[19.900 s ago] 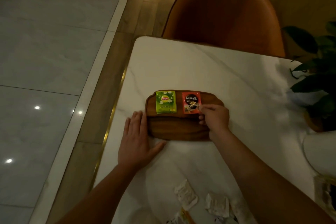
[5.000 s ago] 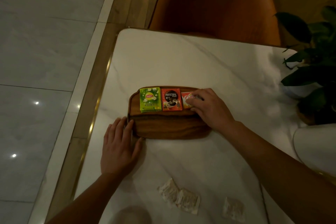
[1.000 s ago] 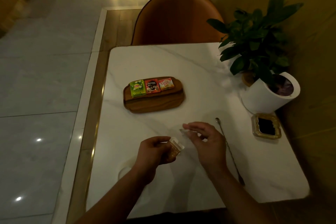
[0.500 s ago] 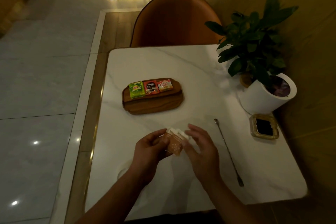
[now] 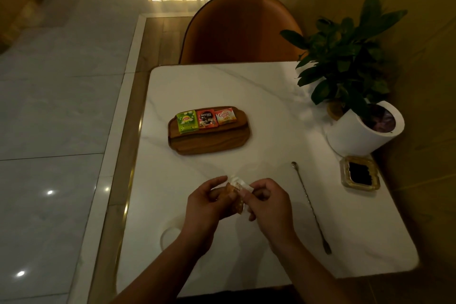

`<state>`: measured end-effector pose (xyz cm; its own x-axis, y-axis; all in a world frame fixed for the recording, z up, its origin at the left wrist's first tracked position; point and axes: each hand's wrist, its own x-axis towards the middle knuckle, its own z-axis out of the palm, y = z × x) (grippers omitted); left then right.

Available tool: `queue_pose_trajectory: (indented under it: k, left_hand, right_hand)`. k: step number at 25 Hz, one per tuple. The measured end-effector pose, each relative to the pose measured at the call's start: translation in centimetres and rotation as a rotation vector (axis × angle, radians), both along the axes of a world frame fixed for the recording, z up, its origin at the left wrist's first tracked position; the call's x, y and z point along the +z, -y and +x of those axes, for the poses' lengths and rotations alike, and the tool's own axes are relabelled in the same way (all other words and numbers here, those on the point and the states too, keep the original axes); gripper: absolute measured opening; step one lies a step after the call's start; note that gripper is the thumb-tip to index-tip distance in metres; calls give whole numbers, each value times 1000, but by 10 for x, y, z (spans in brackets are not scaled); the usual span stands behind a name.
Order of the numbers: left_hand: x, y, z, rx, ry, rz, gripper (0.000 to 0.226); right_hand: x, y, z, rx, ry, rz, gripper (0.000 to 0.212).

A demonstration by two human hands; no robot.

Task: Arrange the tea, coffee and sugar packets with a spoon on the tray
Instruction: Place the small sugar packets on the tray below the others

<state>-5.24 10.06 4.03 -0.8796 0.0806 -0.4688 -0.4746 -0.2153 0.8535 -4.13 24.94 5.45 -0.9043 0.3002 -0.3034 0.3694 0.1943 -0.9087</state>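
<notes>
A wooden tray (image 5: 209, 142) lies on the white table. Along its far edge sit a green tea packet (image 5: 187, 121), a red coffee packet (image 5: 207, 118) and an orange creamer packet (image 5: 225, 116) in a row. Nearer to me, my left hand (image 5: 208, 201) and my right hand (image 5: 267, 201) together hold small white and brown sugar packets (image 5: 238, 189) just above the table. A long thin spoon (image 5: 310, 206) lies on the table to the right of my right hand.
A potted plant in a white pot (image 5: 365, 131) stands at the right edge, with a glass ashtray (image 5: 359, 172) in front of it. A brown chair (image 5: 243, 29) is at the table's far side. The tiled floor (image 5: 61, 106) is to the left.
Over the last second both hands came together on the sugar packets; earlier the left hand held them alone while the right hovered beside it. Before that, packets were being set on the tray.
</notes>
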Motion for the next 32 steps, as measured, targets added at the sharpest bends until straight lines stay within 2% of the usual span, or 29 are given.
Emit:
queue_pose_trajectory:
  k: [3, 5, 6, 7, 9, 10, 12, 14, 17, 19, 21, 23, 26, 29, 32]
  left_hand:
    - [-4, 3, 0, 28, 65, -5, 30]
    - [-5, 6, -3, 106, 127, -12, 26]
    - [-5, 9, -4, 153, 149, -23, 24]
    - [-6, 13, -6, 200, 165, -38, 23]
    - [-7, 24, -10, 281, 190, -65, 21]
    - [-8, 30, -12, 310, 204, -67, 20]
    - [-8, 40, -14, 329, 227, -61, 18]
    - [-7, 45, -14, 310, 237, -71, 18]
    - [-6, 46, -13, 295, 237, -73, 23]
    - [-5, 46, -12, 304, 245, -62, 26]
    - [-3, 48, -13, 304, 264, -44, 25]
    - [-3, 49, -13, 295, 252, -37, 23]
    - [-3, 43, -14, 249, 252, -58, 22]
    - [-2, 31, -14, 104, 279, -25, 21]
    - [2, 24, -13, 3, 261, 44, 20]
  right_hand:
    - [-13, 0, -2, 28, 60, -121, 20]
    - [-32, -6, -6, 32, 120, -200, 16]
    - [-44, -12, -9, 28, 150, -123, 13]
    - [-59, -20, -13, 62, 178, 74, 14]
    - [-87, -32, -18, 266, 212, 471, 29]
    - [-98, -33, -21, 389, 206, 572, 38]
    - [-110, -26, -28, 554, 170, 689, 47]
    - [-116, -17, -37, 627, 128, 771, 50]
    - [-120, -4, -44, 691, 83, 862, 35]
    - [-117, -1, -45, 681, 54, 852, 16]
    - [-106, -2, -45, 557, 96, 711, 3]
    - [-88, -9, -43, 356, 138, 490, 15]
    - [-47, -13, -34, 135, -84, 236, 24]
    - [-13, -6, -27, 170, -315, 277, 27]
    - [3, -4, -24, 394, -427, 445, 27]
